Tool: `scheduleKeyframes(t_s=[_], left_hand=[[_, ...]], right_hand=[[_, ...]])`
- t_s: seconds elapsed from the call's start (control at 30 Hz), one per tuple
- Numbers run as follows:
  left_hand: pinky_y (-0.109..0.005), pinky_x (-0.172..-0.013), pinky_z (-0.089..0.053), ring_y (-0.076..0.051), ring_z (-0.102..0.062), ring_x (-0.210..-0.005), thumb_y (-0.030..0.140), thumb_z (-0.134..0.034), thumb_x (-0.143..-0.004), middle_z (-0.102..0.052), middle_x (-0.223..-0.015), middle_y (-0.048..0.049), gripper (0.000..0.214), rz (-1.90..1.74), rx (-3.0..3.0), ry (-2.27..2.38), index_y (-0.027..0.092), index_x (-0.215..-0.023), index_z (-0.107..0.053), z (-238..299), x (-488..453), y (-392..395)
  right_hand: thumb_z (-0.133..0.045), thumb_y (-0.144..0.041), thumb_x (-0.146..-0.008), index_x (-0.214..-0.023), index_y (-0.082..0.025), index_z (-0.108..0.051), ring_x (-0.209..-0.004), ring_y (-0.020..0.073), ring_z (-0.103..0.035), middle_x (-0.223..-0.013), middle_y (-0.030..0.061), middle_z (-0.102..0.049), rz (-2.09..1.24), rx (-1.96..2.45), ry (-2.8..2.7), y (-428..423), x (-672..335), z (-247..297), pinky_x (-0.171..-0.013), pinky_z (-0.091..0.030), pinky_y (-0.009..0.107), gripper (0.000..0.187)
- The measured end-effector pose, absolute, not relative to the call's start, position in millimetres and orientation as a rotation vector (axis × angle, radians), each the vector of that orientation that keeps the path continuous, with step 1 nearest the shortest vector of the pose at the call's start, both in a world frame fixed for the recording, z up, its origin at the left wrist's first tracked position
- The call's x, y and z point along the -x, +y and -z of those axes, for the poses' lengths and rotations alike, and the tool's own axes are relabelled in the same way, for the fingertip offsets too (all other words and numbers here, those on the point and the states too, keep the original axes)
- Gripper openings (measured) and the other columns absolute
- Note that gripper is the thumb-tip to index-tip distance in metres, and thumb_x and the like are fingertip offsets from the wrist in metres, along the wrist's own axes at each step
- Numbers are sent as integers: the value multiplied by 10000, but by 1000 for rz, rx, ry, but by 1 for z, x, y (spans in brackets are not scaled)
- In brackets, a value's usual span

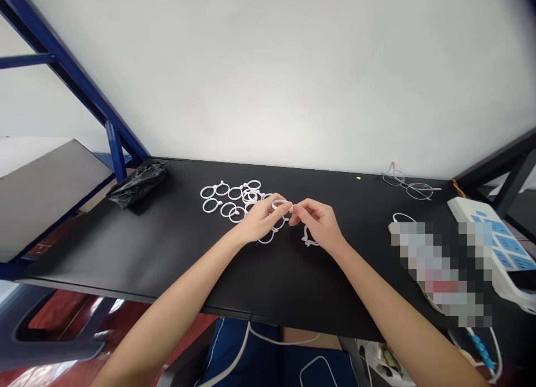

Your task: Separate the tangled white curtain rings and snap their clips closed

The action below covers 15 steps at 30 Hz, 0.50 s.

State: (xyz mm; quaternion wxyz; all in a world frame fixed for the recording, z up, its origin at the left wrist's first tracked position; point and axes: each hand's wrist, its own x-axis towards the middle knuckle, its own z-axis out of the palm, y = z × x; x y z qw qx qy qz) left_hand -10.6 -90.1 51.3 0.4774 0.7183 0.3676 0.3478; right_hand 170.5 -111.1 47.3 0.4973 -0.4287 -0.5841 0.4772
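Note:
My left hand [264, 218] pinches a white ring [280, 201] between thumb and fingers, just above the black table. From the other side, my right hand [319, 224] has its thumb and fingertips closed at the small knob on that same ring. Several more white rings [210, 205], each with a small knob, lie spread out left of and behind my left hand. One loose ring [266, 239] rests in front of it. Another white piece [309, 240] lies partly hidden under my right hand.
A crumpled black plastic bag [138, 185] lies at the table's left end. Glasses [408, 184] rest near the wall at the back right. A white power strip [498, 247] and a blurred-out object [439, 272] with a cable are on the right. A cable hangs over my lap.

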Motion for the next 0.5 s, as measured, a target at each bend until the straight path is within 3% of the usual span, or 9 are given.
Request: scheduleKeyframes(t_s=[0.1,0.2,0.5], left_hand=[[-239,-546,-322,-91,-370,-589,523,-439,-952,-482,-726,22,384,-844,-1748,911,169,-863,-557,-52,10,-91],[-240,-528,-290,-89,-332,-570,536,-430,-950,-417,-675,36,400,-824,-1751,911,167,-847,-543,-54,10,-92],[-226,-453,-200,-76,-248,-495,606,-431,-927,-282,-566,72,447,-789,-1653,870,177,-820,-497,-49,6,-95]], right_hand=[[-501,-502,-949,-777,-208,-636,-615,150,-647,-644,2,-667,-1031,1019,-1630,-115,-169,-43,-662,-523,305,367],[-379,-469,-1006,-792,-214,-575,-584,139,-602,-613,-14,-610,-936,1015,-1751,-118,-169,-39,-660,-488,302,386],[-365,-456,-1014,-666,-230,-407,-446,101,-390,-498,-73,-344,-961,975,-1695,-119,-167,-33,-534,-478,260,416]])
